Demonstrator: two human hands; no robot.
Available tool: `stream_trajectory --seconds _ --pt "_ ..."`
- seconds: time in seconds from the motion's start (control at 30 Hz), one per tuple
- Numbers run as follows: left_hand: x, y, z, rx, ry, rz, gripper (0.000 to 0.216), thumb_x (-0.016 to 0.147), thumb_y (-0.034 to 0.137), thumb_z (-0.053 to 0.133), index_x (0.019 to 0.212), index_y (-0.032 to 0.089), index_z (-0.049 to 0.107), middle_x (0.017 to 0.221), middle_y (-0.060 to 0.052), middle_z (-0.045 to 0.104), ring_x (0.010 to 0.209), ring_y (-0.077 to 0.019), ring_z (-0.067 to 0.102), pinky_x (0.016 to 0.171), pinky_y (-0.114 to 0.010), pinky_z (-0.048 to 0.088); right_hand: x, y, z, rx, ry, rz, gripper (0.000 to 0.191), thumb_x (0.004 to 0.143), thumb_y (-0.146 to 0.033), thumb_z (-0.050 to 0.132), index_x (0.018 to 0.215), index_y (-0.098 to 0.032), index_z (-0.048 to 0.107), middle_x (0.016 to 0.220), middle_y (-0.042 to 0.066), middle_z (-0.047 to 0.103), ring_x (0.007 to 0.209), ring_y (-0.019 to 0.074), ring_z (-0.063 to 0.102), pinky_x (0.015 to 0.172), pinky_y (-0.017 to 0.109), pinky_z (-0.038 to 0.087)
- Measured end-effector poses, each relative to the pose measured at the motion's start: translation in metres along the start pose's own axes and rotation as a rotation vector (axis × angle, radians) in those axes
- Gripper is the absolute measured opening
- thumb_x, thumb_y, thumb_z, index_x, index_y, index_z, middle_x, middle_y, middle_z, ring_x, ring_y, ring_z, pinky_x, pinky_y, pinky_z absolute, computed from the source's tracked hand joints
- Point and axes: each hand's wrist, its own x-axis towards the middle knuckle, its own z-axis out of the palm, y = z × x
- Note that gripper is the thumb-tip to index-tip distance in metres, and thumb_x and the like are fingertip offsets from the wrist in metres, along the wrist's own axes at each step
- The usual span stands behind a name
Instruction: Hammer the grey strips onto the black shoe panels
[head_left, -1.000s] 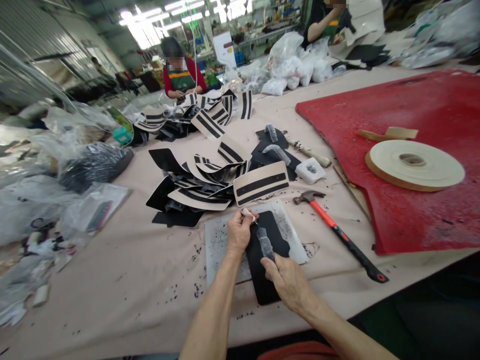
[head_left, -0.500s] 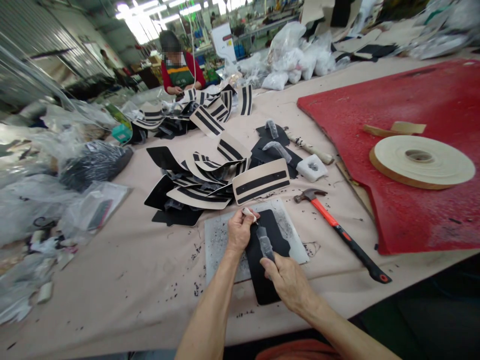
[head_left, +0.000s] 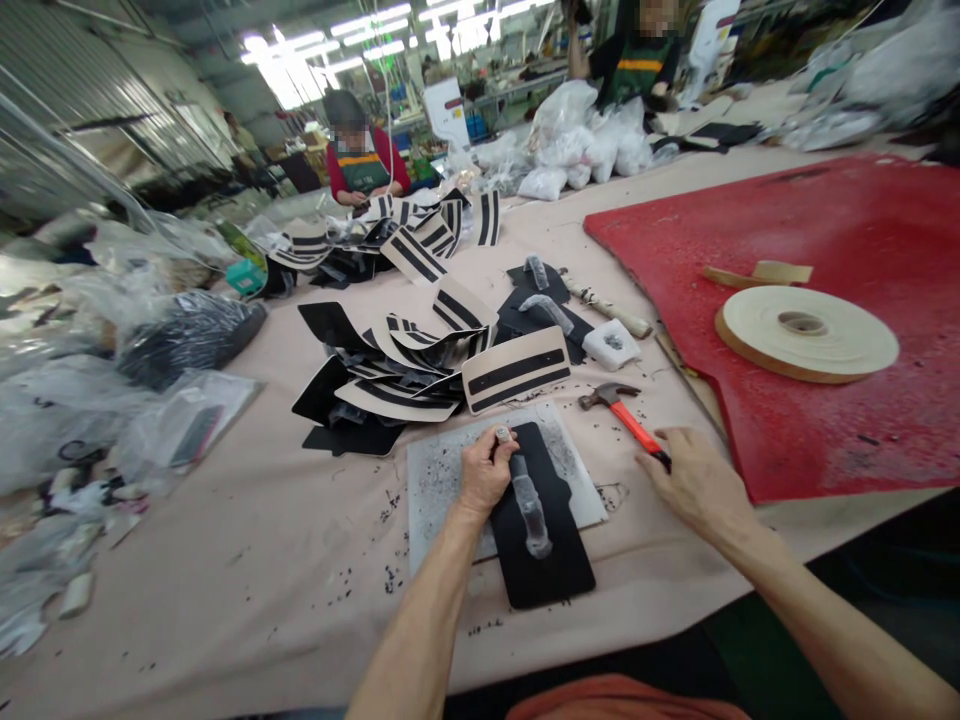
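Note:
My left hand [head_left: 486, 470] is closed around a small white-wrapped punch [head_left: 502, 434], held upright so that its round top end shows; its lower tip is hidden. Under it lies a black panel [head_left: 547, 580] with a strap handle covered in clear film [head_left: 531, 510]. The panel rests partly on a grey board [head_left: 439, 490] strewn with black bits. Off to the right, my right hand [head_left: 701, 485] has its thumb and fingers around the black grip of a claw hammer [head_left: 634, 425], whose head still lies on the table. The hand covers the rest of the grip.
A pile of curved beige-and-black panels [head_left: 397, 395] lies beyond the board. A white block [head_left: 611, 345] and a wrapped stick [head_left: 607, 305] are behind the hammer. At right, a tape roll [head_left: 817, 335] sits on a red sheet [head_left: 795, 450]. Plastic bags [head_left: 187, 335] crowd the left. Two people are farther back.
My right hand has let go of the panel's strap handle and moved right onto the hammer. The punch in my left hand has gone from tilted to upright. A second person has come into view.

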Motion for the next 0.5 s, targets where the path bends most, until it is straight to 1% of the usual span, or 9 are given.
stream_trajectory --seconds 0.07,0.1,0.13,0.23,0.3,0.37,0.4,0.43,0.5 --pt "0.000 0.001 -0.001 0.001 -0.012 0.020 0.010 0.089 0.020 0.059 0.093 0.021 0.069 0.091 -0.004 0.078 0.083 -0.0183 0.073 0.080 -0.028 0.056 0.011 0.021 -0.002 -0.042 -0.100 0.091 0.016 0.081 -0.030 0.064 0.087 -0.015 0.061 0.094 0.016 0.066 0.079 0.0259 0.063 0.068 0.034 0.048" --pt "0.000 0.001 -0.001 0.002 -0.019 0.029 0.011 0.089 0.020 0.059 0.093 0.021 0.069 0.091 -0.003 0.077 0.084 -0.0183 0.073 0.080 -0.028 0.056 0.015 0.026 -0.002 0.053 -0.165 0.153 0.011 0.079 -0.027 0.064 0.079 -0.017 0.059 0.082 0.011 0.065 0.067 0.0204 0.059 0.060 0.029 0.045" --pt "0.000 0.000 -0.001 0.004 -0.024 0.036 0.011 0.089 0.020 0.059 0.093 0.021 0.069 0.091 -0.003 0.077 0.084 -0.0184 0.073 0.081 -0.028 0.056 0.018 0.027 -0.003 0.208 -0.235 0.214 0.011 0.078 -0.025 0.062 0.071 -0.019 0.056 0.070 0.005 0.060 0.057 0.0154 0.052 0.053 0.025 0.041" --pt "-0.001 -0.001 -0.001 0.005 -0.024 0.041 0.012 0.090 0.021 0.058 0.094 0.021 0.069 0.091 -0.004 0.077 0.084 -0.0185 0.073 0.081 -0.029 0.056 0.023 0.011 -0.008 0.672 -0.431 0.338 0.021 0.084 -0.028 0.051 0.063 -0.022 0.051 0.049 -0.007 0.044 0.041 0.0094 0.034 0.039 0.020 0.033" --pt "-0.001 -0.001 -0.001 0.004 -0.025 0.038 0.012 0.090 0.021 0.058 0.093 0.021 0.069 0.091 -0.004 0.077 0.083 -0.0185 0.073 0.080 -0.029 0.056 0.024 -0.010 -0.016 0.777 -0.507 0.362 0.022 0.086 -0.030 0.047 0.066 -0.022 0.051 0.048 -0.008 0.041 0.037 0.0090 0.030 0.036 0.020 0.031" --pt "-0.002 -0.001 -0.001 0.003 -0.030 0.038 0.012 0.090 0.020 0.057 0.092 0.021 0.069 0.090 -0.004 0.077 0.082 -0.0189 0.073 0.078 -0.030 0.056 0.023 -0.032 -0.028 0.797 -0.505 0.364 0.022 0.089 -0.035 0.045 0.072 -0.022 0.050 0.050 -0.007 0.040 0.035 0.0091 0.030 0.034 0.020 0.028" --pt "-0.002 -0.001 -0.001 0.003 -0.032 0.041 0.012 0.090 0.020 0.057 0.092 0.021 0.069 0.090 -0.005 0.077 0.083 -0.0192 0.073 0.078 -0.030 0.056 0.022 -0.042 -0.036 0.789 -0.467 0.333 0.026 0.092 -0.040 0.042 0.075 -0.022 0.050 0.051 -0.007 0.039 0.036 0.0093 0.030 0.035 0.020 0.028" --pt "-0.002 0.000 -0.001 0.002 -0.034 0.043 0.012 0.090 0.019 0.057 0.092 0.021 0.069 0.090 -0.005 0.077 0.083 -0.0194 0.073 0.078 -0.030 0.057 0.020 -0.053 -0.043 0.752 -0.394 0.261 0.031 0.094 -0.046 0.039 0.077 -0.022 0.049 0.053 -0.006 0.040 0.038 0.0100 0.033 0.037 0.021 0.028" --pt "-0.002 0.000 -0.001 -0.002 -0.036 0.043 0.012 0.089 0.018 0.057 0.093 0.021 0.069 0.091 -0.005 0.077 0.085 -0.0197 0.073 0.079 -0.030 0.057 0.016 -0.070 -0.056 0.581 -0.186 0.020 0.041 0.096 -0.056 0.034 0.079 -0.022 0.050 0.056 -0.003 0.045 0.045 0.0124 0.041 0.044 0.023 0.031"
